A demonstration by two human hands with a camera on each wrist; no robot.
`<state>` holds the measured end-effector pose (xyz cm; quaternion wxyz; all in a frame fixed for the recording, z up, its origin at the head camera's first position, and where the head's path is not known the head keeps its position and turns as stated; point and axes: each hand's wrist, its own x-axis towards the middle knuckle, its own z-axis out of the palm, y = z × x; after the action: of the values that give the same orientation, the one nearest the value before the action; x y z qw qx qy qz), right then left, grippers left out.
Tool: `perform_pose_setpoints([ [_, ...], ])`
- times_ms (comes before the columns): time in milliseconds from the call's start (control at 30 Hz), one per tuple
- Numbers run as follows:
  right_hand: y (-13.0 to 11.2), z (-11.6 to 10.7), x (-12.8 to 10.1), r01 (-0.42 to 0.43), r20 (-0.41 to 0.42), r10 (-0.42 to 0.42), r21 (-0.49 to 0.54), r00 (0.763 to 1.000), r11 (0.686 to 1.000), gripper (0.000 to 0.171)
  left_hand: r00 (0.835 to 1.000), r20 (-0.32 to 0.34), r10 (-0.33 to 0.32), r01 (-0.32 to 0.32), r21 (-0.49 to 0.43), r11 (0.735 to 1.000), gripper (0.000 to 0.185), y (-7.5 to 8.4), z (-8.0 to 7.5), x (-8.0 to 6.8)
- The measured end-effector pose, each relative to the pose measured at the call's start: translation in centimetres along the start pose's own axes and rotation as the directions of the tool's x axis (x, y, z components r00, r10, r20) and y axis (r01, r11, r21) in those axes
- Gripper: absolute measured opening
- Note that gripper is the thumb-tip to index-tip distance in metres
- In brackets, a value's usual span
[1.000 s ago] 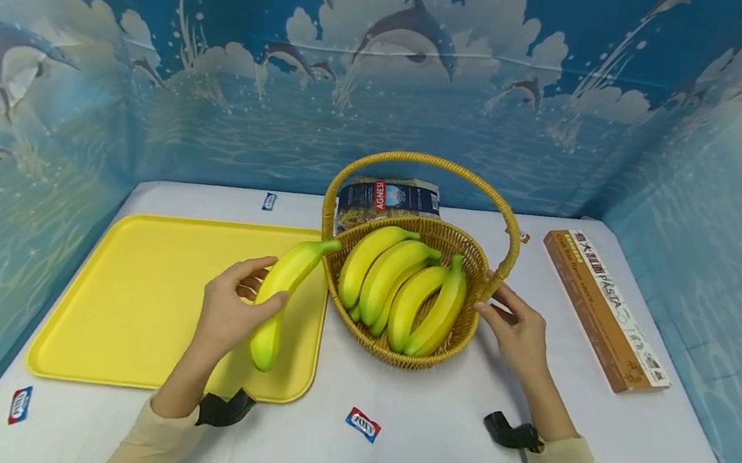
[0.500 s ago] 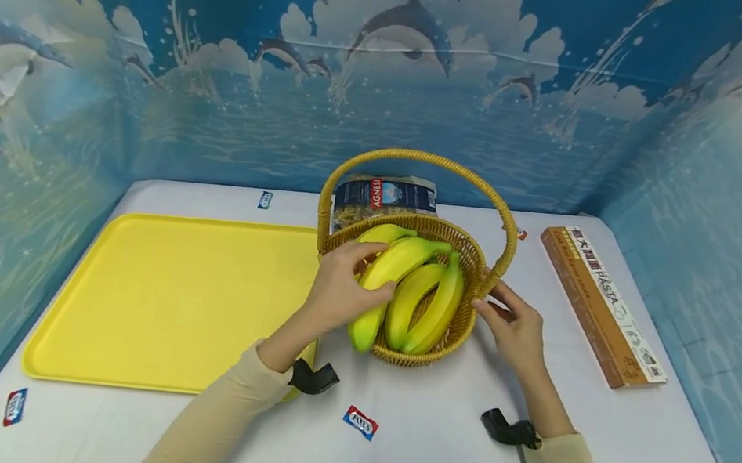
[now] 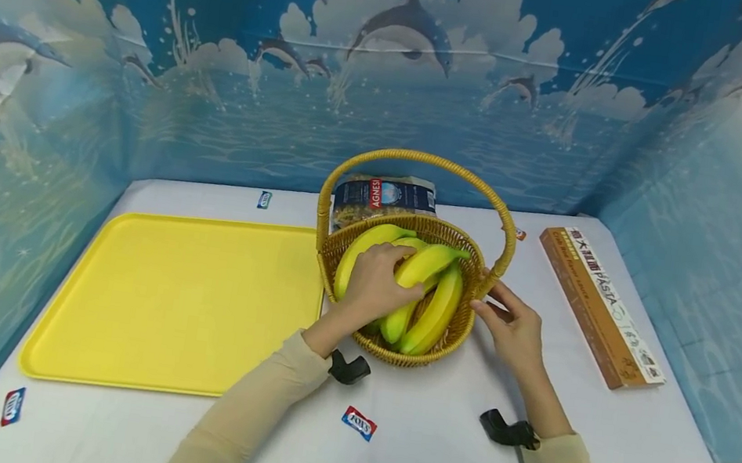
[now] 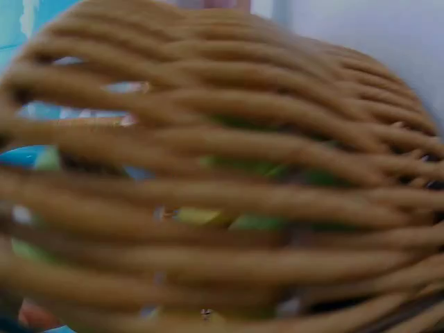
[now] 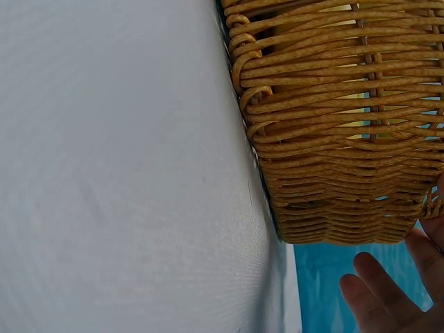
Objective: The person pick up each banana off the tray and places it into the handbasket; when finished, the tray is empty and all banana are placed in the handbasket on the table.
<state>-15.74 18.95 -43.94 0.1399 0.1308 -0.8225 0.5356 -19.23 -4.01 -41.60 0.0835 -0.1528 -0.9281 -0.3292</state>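
My left hand point(image 3: 376, 284) reaches over the near left rim of a wicker basket point(image 3: 401, 360) and grips a yellow banana point(image 3: 434, 262) with a green stem. That banana lies over other bananas point(image 3: 439, 316) in the basket, and fingers partly cover it. My right hand point(image 3: 515, 332) pinches the basket's right rim by the foot of its arched handle point(image 3: 424, 157). In the left wrist view, blurred wicker weave point(image 4: 208, 187) fills the picture and the hand is mostly hidden. The right wrist view has my fingers point(image 5: 381, 295) beside the woven wall point(image 5: 333, 159).
Left of the basket lies a yellow tray point(image 3: 183, 300). Behind it stands a pasta bag point(image 3: 383, 196), and a long pasta box point(image 3: 602, 307) lies at the right. Small wrapped sweets point(image 3: 359, 423) are scattered on the white table point(image 3: 424, 460). A dolphin-printed curtain point(image 3: 271, 130) encloses the back and sides.
My left hand has carried the banana rightward from over the tray's right edge into the basket, onto the other bananas. My right hand stays at the basket's rim.
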Motion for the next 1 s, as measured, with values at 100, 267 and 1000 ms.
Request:
perform_pose_setpoints([
  [100, -0.1, 0.0, 0.0, 0.004, 0.002, -0.004, 0.0, 1.0, 1.0, 0.045, 1.0, -0.018, 0.021, -0.019, 0.124, 0.992, 0.054, -0.1, 0.9, -0.2],
  [267, 0.0, 0.0, -0.1, 0.01, -0.002, -0.01, -0.017, 1.0, 1.0, 0.045, 0.995, -0.068, 0.067, -0.05, 0.231, 0.972, 0.051, -0.1, 1.7, -0.7],
  [1000, 2.4, -2.1, 0.5, -0.033, 0.102, 0.054, -0.196, 0.993, 0.98, 0.052, 0.994, -0.015, 0.105, -0.101, 0.165, 0.981, 0.05, 0.8, -1.9, -3.6],
])
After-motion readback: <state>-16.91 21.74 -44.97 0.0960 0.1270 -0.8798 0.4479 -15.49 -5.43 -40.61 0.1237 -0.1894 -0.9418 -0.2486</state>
